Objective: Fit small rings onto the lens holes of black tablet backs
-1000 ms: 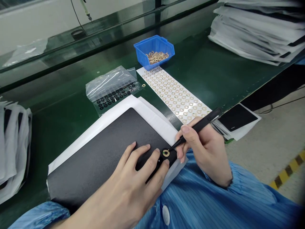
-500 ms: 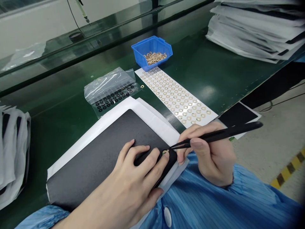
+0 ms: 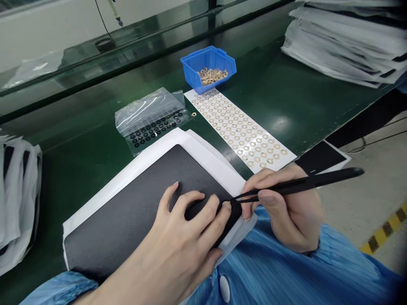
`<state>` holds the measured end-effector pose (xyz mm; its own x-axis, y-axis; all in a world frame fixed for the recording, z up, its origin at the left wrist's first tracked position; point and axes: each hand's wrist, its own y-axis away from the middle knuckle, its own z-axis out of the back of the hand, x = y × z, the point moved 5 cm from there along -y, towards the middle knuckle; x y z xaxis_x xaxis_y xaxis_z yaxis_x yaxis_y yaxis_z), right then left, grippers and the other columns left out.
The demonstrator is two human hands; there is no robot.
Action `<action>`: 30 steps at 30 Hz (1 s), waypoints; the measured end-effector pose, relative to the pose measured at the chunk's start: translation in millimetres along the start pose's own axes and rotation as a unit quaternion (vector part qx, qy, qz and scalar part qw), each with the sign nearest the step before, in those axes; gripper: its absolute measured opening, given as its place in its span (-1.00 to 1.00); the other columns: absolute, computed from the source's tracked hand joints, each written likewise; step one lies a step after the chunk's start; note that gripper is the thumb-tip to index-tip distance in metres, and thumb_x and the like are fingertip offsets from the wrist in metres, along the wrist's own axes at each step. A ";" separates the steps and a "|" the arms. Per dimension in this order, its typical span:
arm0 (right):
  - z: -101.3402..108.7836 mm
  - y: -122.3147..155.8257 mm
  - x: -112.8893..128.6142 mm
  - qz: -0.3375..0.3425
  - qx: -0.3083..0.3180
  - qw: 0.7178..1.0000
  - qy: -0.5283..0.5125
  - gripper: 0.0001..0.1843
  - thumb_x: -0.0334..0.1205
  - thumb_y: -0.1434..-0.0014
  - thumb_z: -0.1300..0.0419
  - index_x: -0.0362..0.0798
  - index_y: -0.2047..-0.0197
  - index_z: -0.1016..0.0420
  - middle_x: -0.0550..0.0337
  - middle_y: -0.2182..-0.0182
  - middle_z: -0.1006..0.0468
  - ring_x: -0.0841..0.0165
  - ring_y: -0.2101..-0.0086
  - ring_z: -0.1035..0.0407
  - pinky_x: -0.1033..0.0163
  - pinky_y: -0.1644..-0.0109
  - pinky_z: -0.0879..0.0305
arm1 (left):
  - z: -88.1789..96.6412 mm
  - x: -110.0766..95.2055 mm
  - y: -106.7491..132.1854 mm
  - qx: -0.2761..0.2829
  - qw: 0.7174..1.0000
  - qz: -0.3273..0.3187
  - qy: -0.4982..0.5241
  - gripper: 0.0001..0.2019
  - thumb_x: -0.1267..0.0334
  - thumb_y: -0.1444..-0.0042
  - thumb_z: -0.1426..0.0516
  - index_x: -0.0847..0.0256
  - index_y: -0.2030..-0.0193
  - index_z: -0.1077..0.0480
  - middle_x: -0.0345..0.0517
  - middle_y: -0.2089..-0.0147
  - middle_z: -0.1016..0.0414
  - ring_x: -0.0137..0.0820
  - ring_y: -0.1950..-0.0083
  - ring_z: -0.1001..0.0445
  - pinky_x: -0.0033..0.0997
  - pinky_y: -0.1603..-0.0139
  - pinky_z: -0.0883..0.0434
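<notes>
A black panel (image 3: 127, 212) lies tilted across white wrapping sheet (image 3: 117, 176) in front of me. My left hand (image 3: 190, 228) rests on the panel with its fingers spread. One fingertip presses near the panel's right corner on a small gold ring sticker (image 3: 226, 203), which it mostly covers. My right hand (image 3: 282, 203) grips black tweezers (image 3: 305, 180). Their tips touch or nearly touch the panel beside that fingertip; whether anything is between them I cannot tell.
A white sheet of gold ring stickers (image 3: 244, 131) runs back to a blue bin (image 3: 208, 70) of small ring parts. Left of it lies a clear bag with black rings (image 3: 155, 123). Wrapped panels are stacked at far right (image 3: 346, 42) and left (image 3: 19, 199).
The view has shifted slightly. My left fingertip now covers more of the gold ring, which showed more plainly before. The tweezers stay by the panel's corner.
</notes>
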<state>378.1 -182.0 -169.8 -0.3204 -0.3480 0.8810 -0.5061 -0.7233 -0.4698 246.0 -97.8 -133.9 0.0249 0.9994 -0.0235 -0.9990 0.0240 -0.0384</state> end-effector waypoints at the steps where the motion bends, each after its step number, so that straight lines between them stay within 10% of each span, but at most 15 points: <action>1: -0.3 0.0 0.3 0.003 0.002 1.000 0.004 -0.86 -0.39 -0.27 0.00 0.03 0.17 -0.29 0.23 0.40 -0.37 0.48 0.58 -0.35 0.28 0.56 -0.30 | 0.0 -0.1 0.6 -0.003 1.000 0.000 -0.001 -0.60 0.14 -0.29 0.05 0.15 -0.22 -0.24 -0.20 -0.09 -0.42 -0.18 0.00 -0.30 0.10 -0.14 -0.08; 17: 5.9 -12.6 14.9 0.028 -0.036 0.997 -0.059 -0.86 -0.29 -0.28 0.00 0.05 0.25 -0.37 0.23 0.52 -0.42 0.38 0.59 -0.37 0.22 0.62 -0.29 | -2.6 7.2 6.5 -0.030 0.999 0.011 0.004 -0.49 0.01 -0.23 -0.01 0.34 -0.18 -0.26 0.01 -0.22 -0.33 -0.09 -0.18 -0.26 0.19 -0.27 0.01; 23: 27.4 -134.3 33.8 0.120 -0.045 0.978 0.163 -0.77 -0.11 -0.24 -0.04 -0.12 0.29 -0.33 0.36 0.52 -0.45 0.56 0.58 -0.39 0.42 0.50 -0.25 | 0.1 7.9 5.7 -0.033 0.999 -0.003 0.001 -0.38 -0.09 -0.19 -0.01 0.42 -0.18 -0.26 0.10 -0.25 -0.28 -0.08 -0.23 -0.25 0.01 -0.20 -0.26; 27: 14.3 -235.5 1.0 0.135 -0.019 0.961 0.239 -0.44 -0.03 -0.12 0.16 -0.40 0.07 -0.22 0.20 0.31 -0.56 0.54 0.34 -0.48 0.52 0.39 -0.17 | 2.6 6.9 1.8 -0.005 1.000 -0.005 0.009 -0.36 -0.09 -0.16 -0.06 0.48 -0.17 -0.28 0.17 -0.23 -0.29 -0.06 -0.22 -0.28 -0.07 -0.15 -0.33; 30: -0.5 -280.4 -34.5 0.094 0.057 0.948 0.299 -0.40 -0.14 0.04 0.41 -0.49 0.38 -0.24 -0.09 0.24 -0.51 0.56 0.30 -0.43 0.62 0.50 0.01 | 1.9 7.1 1.6 0.012 0.999 -0.002 0.034 -0.33 -0.08 -0.13 -0.09 0.50 -0.18 -0.25 0.18 -0.24 -0.27 -0.06 -0.24 -0.25 -0.07 -0.22 -0.26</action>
<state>530.6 33.1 -68.5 -0.8108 -0.1020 0.5764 -0.3153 -0.7536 -0.5768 244.5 -90.6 -132.2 0.0297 0.9955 -0.0903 -0.9995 0.0284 -0.0156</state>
